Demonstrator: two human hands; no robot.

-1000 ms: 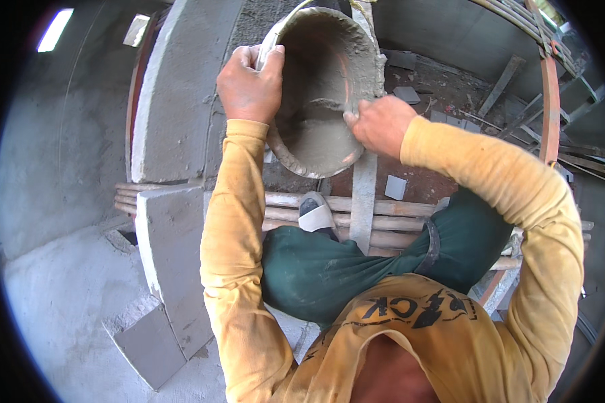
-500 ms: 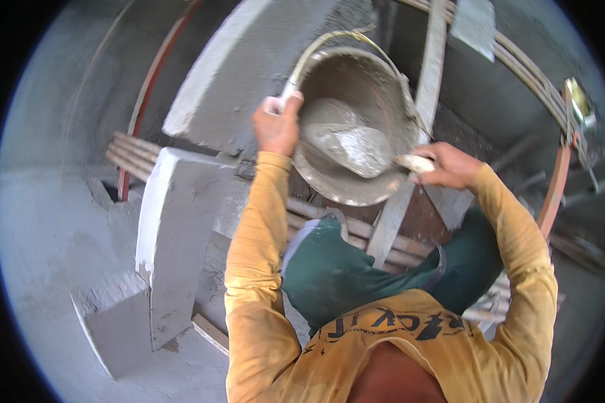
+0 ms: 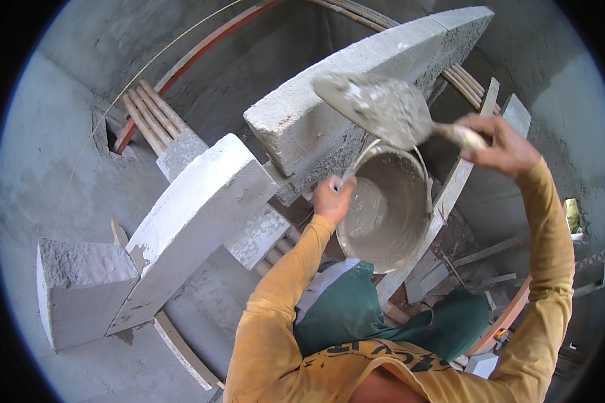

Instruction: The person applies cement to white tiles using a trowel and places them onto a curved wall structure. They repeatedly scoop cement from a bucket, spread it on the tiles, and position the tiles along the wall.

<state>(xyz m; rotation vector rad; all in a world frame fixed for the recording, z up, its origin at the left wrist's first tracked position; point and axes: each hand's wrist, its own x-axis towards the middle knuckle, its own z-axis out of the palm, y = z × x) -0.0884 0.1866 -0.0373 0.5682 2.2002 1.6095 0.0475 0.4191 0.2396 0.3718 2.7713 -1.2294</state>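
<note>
Right fingers (image 3: 480,123): wrapped round trowel (image 3: 405,119), blade (image 3: 376,104) leftward | left fingers (image 3: 331,189): clasping bail (image 3: 360,160), bucket (image 3: 405,232) rightward

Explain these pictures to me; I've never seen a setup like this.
There is no machine here, only a person's bare hands. A wide camera worn on the person's head looks down, so straight edges bend and the corners go dark.

The left hand grips the bucket at its handle, beside the rim. The right hand holds up a trowel by its grip. Grey mix lies in the bucket, and more coats the trowel's blade.

Around them are pale blocks, a few poles, and a plank beside the bucket.
</note>
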